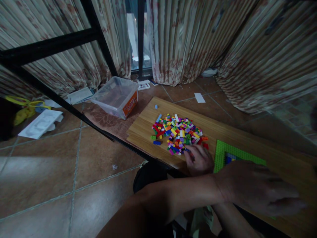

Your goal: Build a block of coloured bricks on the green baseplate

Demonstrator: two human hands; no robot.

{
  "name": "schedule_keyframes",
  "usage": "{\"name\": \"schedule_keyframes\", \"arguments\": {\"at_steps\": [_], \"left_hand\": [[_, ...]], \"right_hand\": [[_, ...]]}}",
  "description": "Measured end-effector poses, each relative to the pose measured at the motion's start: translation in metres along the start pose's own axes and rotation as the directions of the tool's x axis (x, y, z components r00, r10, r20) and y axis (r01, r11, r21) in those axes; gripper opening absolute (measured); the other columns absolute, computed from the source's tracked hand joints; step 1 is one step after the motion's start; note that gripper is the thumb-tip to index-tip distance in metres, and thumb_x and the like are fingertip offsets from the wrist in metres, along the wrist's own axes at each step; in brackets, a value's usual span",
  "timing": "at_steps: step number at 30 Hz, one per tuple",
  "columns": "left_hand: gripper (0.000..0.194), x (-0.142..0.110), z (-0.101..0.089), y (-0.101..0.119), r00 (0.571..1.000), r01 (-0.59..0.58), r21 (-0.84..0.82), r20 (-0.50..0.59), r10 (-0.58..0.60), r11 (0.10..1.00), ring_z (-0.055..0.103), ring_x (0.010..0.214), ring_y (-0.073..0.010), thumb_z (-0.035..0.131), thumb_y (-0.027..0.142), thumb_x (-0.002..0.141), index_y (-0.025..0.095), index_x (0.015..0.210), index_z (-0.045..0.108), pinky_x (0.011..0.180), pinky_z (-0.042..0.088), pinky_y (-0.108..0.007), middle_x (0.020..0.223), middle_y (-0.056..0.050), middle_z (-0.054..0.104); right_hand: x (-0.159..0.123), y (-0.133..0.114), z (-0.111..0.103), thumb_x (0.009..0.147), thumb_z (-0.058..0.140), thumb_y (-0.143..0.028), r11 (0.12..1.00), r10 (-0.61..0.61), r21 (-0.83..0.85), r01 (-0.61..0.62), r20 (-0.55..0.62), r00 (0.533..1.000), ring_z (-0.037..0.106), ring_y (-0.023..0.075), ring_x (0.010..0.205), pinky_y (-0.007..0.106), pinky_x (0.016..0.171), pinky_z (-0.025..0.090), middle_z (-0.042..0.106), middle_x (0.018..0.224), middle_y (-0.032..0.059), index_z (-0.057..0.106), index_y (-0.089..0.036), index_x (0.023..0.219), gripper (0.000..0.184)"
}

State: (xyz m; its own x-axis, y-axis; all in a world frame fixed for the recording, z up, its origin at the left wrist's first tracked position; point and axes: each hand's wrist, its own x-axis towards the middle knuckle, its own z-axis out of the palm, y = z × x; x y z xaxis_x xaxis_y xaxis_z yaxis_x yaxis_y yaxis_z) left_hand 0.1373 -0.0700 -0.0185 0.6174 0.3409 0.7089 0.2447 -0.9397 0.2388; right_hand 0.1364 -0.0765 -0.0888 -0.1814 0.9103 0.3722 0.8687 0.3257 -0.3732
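Note:
A heap of colorful toy building bricks [178, 130] lies on a wooden board. My right hand [200, 159] rests at the heap's near edge, its thumb and fingers curled together among the bricks. Whether a brick sits between those fingertips is too small to tell. My left arm crosses over my right arm. Farther right, my left hand [260, 188] is over the green baseplate [220, 153] and covers much of it. Motion blurs its fingers, so its grip is unclear. Blue and yellow bricks [230, 158] show on the baseplate beside the left hand.
The wooden board [146, 122] carries the heap and baseplate. A clear plastic bin [116, 94] with an orange label stands beyond its left end. Black metal frame bars [61, 102] cross the left side. White packaging [41, 124] lies on the tiled floor; curtains [183, 39] hang behind.

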Motion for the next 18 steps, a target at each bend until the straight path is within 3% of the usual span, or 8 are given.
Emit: {"name": "schedule_keyframes", "arguments": {"at_steps": [6,10,14,18], "left_hand": [[0.037,0.002,0.001,-0.003,1.000,-0.013,0.028,-0.006,0.014,1.000,0.067,0.074,-0.0108,0.049,0.040,0.094,0.027,0.067,0.070,0.068,0.054,-0.024,0.076,0.003,0.071],[0.035,0.004,-0.001,-0.002,0.996,-0.010,-0.007,0.087,0.011,1.000,0.068,0.073,-0.0102,0.052,0.047,0.091,0.030,0.065,0.069,0.064,0.055,-0.022,0.073,0.006,0.071],[0.034,0.003,-0.005,-0.002,0.996,-0.031,0.023,0.079,0.029,0.999,0.069,0.078,-0.0098,0.050,0.037,0.094,0.030,0.068,0.069,0.068,0.055,-0.022,0.078,0.005,0.073],[0.036,0.003,0.001,-0.005,0.997,-0.042,-0.070,0.059,0.046,0.997,0.068,0.073,-0.0116,0.051,0.043,0.092,0.030,0.062,0.065,0.060,0.054,-0.024,0.073,0.005,0.072]], "right_hand": [[0.020,-0.003,0.006,0.091,0.047,-0.028,0.989,-0.106,-0.093,0.116,0.106,0.989,0.055,0.0276,0.095,0.039,0.081,0.043,0.063,0.103,0.0106,0.070,-0.024,0.101,0.025],[0.016,0.003,0.005,0.091,0.048,-0.026,0.993,-0.092,-0.070,0.095,0.045,0.995,0.057,0.0275,0.093,0.040,0.080,0.044,0.064,0.100,0.0096,0.070,-0.024,0.092,0.022],[0.006,0.010,0.007,0.090,0.051,-0.028,0.998,-0.065,-0.015,0.065,-0.017,0.998,0.059,0.0273,0.092,0.041,0.081,0.046,0.065,0.098,0.0074,0.069,-0.027,0.088,0.018],[-0.001,0.015,0.007,0.089,0.053,-0.029,0.999,-0.042,0.003,0.042,-0.046,0.998,0.061,0.0270,0.093,0.041,0.083,0.046,0.065,0.097,0.0039,0.067,-0.032,0.090,0.015]]}}
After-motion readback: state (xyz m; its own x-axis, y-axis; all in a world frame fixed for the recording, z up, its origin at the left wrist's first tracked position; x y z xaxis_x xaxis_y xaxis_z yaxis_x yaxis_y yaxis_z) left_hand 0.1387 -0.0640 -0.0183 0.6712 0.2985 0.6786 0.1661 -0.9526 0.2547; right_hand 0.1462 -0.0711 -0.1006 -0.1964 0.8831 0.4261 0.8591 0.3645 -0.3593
